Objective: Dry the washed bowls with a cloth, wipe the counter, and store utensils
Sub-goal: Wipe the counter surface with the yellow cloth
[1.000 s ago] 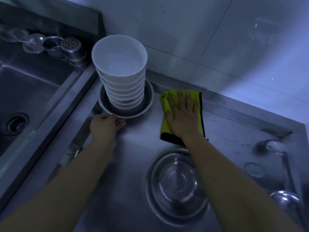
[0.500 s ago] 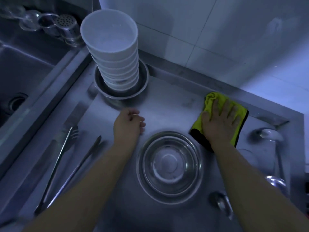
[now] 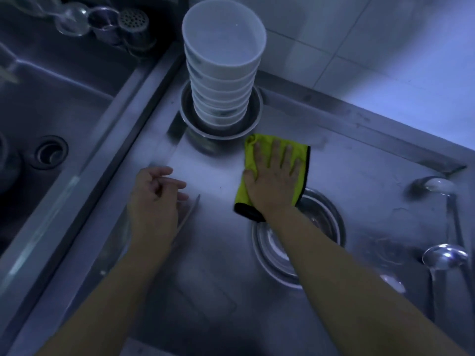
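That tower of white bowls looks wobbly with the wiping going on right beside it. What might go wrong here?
Two risks stand out. The right hand presses the yellow cloth on the counter close to the stack of white bowls, which stands tall in a metal dish; a wide sweep might knock it over. The metal bowl lies under that forearm, so a pull back may shove it.

The right hand (image 3: pixel 273 179) lies flat, fingers spread, on a yellow cloth (image 3: pixel 250 156) on the steel table (image 3: pixel 359 160), just before stacked white bowls (image 3: pixel 222 73). The left hand (image 3: pixel 154 199) hangs loosely curled above the table, holding nothing. A steel bowl (image 3: pixel 326 227) sits under the right forearm.
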The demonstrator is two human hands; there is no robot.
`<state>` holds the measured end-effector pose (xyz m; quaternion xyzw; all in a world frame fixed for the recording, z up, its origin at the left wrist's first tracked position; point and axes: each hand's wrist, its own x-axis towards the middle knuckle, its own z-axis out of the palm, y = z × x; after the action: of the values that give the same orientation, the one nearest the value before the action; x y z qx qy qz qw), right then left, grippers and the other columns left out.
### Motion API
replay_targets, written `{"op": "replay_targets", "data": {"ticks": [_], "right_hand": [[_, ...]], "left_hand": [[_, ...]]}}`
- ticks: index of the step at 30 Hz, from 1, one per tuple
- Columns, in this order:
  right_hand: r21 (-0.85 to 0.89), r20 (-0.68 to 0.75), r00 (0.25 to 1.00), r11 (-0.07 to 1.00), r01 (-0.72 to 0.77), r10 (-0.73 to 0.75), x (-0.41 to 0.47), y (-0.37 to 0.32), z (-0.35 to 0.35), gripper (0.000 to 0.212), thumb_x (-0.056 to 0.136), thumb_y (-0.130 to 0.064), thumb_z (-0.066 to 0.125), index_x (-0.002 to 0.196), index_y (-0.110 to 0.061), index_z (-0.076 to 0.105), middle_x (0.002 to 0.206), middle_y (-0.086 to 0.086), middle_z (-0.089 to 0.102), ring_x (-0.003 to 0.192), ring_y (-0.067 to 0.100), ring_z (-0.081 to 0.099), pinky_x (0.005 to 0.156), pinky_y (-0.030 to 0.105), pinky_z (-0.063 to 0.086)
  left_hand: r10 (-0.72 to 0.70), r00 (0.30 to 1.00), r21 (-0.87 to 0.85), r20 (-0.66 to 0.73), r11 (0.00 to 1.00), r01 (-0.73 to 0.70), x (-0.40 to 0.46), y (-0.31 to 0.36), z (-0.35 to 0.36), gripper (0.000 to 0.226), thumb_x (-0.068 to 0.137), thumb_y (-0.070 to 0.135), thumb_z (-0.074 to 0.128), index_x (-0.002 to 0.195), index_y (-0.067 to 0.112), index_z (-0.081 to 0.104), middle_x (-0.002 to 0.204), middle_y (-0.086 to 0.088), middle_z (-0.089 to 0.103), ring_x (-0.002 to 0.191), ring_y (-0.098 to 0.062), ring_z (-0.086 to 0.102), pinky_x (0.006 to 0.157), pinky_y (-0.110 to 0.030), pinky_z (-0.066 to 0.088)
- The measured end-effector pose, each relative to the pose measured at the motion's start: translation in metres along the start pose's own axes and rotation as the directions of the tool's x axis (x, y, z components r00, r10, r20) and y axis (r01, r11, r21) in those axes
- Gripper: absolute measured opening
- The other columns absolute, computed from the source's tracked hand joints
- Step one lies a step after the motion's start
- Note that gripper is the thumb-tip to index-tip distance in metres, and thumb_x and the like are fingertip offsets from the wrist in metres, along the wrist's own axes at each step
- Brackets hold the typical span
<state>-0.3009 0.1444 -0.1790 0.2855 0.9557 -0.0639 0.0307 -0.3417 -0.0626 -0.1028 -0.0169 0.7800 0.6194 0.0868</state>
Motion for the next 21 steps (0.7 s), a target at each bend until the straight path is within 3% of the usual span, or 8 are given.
{"op": "replay_targets", "data": {"ticks": [3, 9, 15, 16, 18, 19, 21], "right_hand": [[-0.020, 0.004, 0.998, 0.998, 0.062, -0.062, -0.026, -0.030, 0.006, 0.064, 0.092, -0.049, 0.040, 0.151, -0.032, 0.020, 0.159, 0.012, 0.013, 0.145, 0.039, 0.006, 0.115, 0.055, -0.001], [-0.036, 0.038, 0.987, 0.987, 0.154, -0.153, -0.095, -0.056, 0.007, 0.064, 0.089, -0.049, 0.034, 0.149, -0.030, 0.027, 0.158, 0.012, 0.019, 0.145, 0.040, 0.010, 0.116, 0.057, 0.004], [-0.040, 0.059, 0.988, 0.989, 0.146, -0.143, -0.177, -0.081, 0.012, 0.065, 0.090, -0.049, 0.039, 0.149, -0.025, 0.030, 0.157, 0.015, 0.021, 0.144, 0.043, 0.013, 0.113, 0.062, 0.013], [-0.038, 0.061, 0.988, 0.989, 0.144, -0.142, -0.188, -0.087, 0.013, 0.065, 0.091, -0.049, 0.040, 0.149, -0.025, 0.029, 0.156, 0.016, 0.021, 0.143, 0.043, 0.013, 0.113, 0.062, 0.014], [-0.035, 0.073, 0.986, 0.987, 0.154, -0.151, -0.207, -0.097, 0.014, 0.065, 0.091, -0.050, 0.038, 0.150, -0.024, 0.029, 0.156, 0.016, 0.022, 0.143, 0.044, 0.014, 0.112, 0.063, 0.016], [-0.034, 0.081, 0.983, 0.985, 0.167, -0.164, -0.215, -0.101, 0.015, 0.064, 0.091, -0.051, 0.037, 0.150, -0.024, 0.029, 0.156, 0.016, 0.021, 0.143, 0.044, 0.014, 0.112, 0.064, 0.017], [-0.022, 0.086, 0.977, 0.980, 0.197, -0.194, -0.229, -0.104, 0.016, 0.064, 0.091, -0.051, 0.037, 0.149, -0.025, 0.030, 0.156, 0.015, 0.022, 0.143, 0.043, 0.013, 0.112, 0.063, 0.018]], "left_hand": [[-0.005, 1.000, 0.006, 0.020, 1.000, 0.004, 0.007, 0.000, -0.017, 0.030, 0.089, 0.010, 0.048, 0.088, 0.040, 0.052, 0.079, 0.007, 0.069, 0.062, -0.011, 0.066, 0.057, -0.029, 0.051], [-0.054, 0.996, -0.049, 0.074, 0.997, 0.058, 0.013, 0.000, -0.047, 0.034, 0.083, 0.004, 0.048, 0.085, 0.037, 0.053, 0.073, 0.001, 0.067, 0.057, -0.010, 0.062, 0.047, -0.019, 0.045], [-0.050, 0.994, 0.034, 0.101, 0.998, 0.047, -0.009, -0.004, -0.071, 0.028, 0.087, 0.003, 0.048, 0.087, 0.030, 0.050, 0.075, 0.002, 0.065, 0.053, -0.005, 0.059, 0.048, -0.019, 0.047], [-0.043, 0.995, 0.067, 0.088, 0.997, 0.037, -0.013, -0.006, -0.076, 0.025, 0.087, 0.004, 0.049, 0.088, 0.029, 0.051, 0.075, 0.001, 0.065, 0.053, -0.005, 0.059, 0.049, -0.018, 0.046], [0.023, 0.996, 0.292, 0.088, 0.955, -0.048, -0.022, -0.013, -0.087, 0.016, 0.086, 0.014, 0.055, 0.092, 0.028, 0.051, 0.075, 0.005, 0.063, 0.056, -0.003, 0.057, 0.052, -0.014, 0.043], [0.057, 0.992, 0.436, 0.110, 0.895, -0.100, -0.026, -0.016, -0.093, 0.015, 0.082, 0.020, 0.060, 0.091, 0.029, 0.052, 0.075, 0.008, 0.061, 0.060, -0.002, 0.056, 0.054, -0.013, 0.041], [0.065, 0.979, 0.621, 0.195, 0.764, -0.175, -0.036, -0.025, -0.102, 0.017, 0.074, 0.030, 0.067, 0.088, 0.028, 0.056, 0.080, 0.008, 0.054, 0.071, -0.009, 0.056, 0.062, -0.024, 0.045]]}}
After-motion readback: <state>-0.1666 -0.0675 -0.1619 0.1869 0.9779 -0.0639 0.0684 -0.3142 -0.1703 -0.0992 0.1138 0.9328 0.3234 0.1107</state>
